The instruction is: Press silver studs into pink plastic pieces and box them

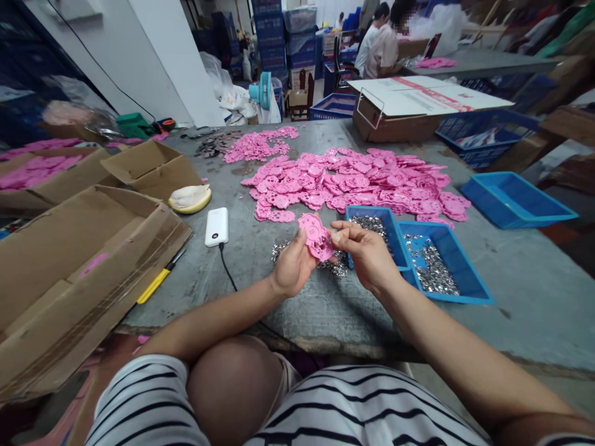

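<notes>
My left hand [292, 266] grips a flat pink plastic piece [316, 236] just above the grey table [525, 291]. My right hand [367, 251] is closed in a pinch at the piece's right edge; whatever small thing it pinches is too small to make out. Loose small silver metal parts [332, 266] lie on the table under both hands. Right beside my right hand stand two blue trays [465, 279] holding more silver parts. A big heap of the same pink pieces [353, 183] spreads across the table behind my hands.
A white power bank [217, 227] with a black cable lies left of my hands, a yellow utility knife [155, 284] nearer the edge. Open cardboard boxes [69, 272] stand on the left, an empty blue tray [515, 201] on the right. People sit at a far table [383, 46].
</notes>
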Demonstrator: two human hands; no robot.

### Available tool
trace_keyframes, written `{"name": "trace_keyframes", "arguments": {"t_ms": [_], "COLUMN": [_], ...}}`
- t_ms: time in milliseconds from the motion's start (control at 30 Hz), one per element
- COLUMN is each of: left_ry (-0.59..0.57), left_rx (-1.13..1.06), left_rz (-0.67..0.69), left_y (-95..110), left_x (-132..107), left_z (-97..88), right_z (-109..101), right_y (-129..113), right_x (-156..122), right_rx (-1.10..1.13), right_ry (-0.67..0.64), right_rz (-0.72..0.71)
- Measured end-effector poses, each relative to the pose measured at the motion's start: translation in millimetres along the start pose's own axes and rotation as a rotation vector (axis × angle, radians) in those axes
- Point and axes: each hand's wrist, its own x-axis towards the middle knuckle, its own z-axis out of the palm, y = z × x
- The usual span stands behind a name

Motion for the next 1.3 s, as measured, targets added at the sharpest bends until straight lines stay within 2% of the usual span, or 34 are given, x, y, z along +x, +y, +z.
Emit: {"name": "trace_keyframes", "arguments": {"t_ms": [100, 267, 567, 767, 933, 1033, 1200, 1300], "left_ry": [0.001, 0.002, 0.001, 0.017, 0.005, -0.010, -0.035, -0.064], "left_rx": [-0.007, -0.028, -0.067, -0.085, -0.100, -0.125, -0.120, -0.086], "left_rz": [-0.013, -0.043, -0.055, -0.052, -0.103, -0.131, -0.166, -0.143], "left_y": [1, 1, 0, 0, 1, 1, 0, -1], "left_x": [0, 0, -1, 0, 0, 0, 1, 1], "left_z": [1.7, 2.4, 1.9, 2.0, 3.1, 2.8, -0.5, -1.9], "right_z": [-4, -10, -10, -11, -11, -10, -3, -5], "right_y": [0, -3, -4, -5, -4, 0, 10, 13], "right_x": [0, 1, -1, 0, 1, 1, -3, -1], "right_rx": [-0.066, -0.306, -0.399, -0.416, -0.427, -0.426, -0.333, -0.215], "right_ry": [-0.001, -0.013, -0.086, -0.110, -0.145, -0.120, -0.056, -0.116], "right_rz": [-0.020, -0.163, -0.209, -0.216, -0.223, -0.255, -0.252, -0.196]}}
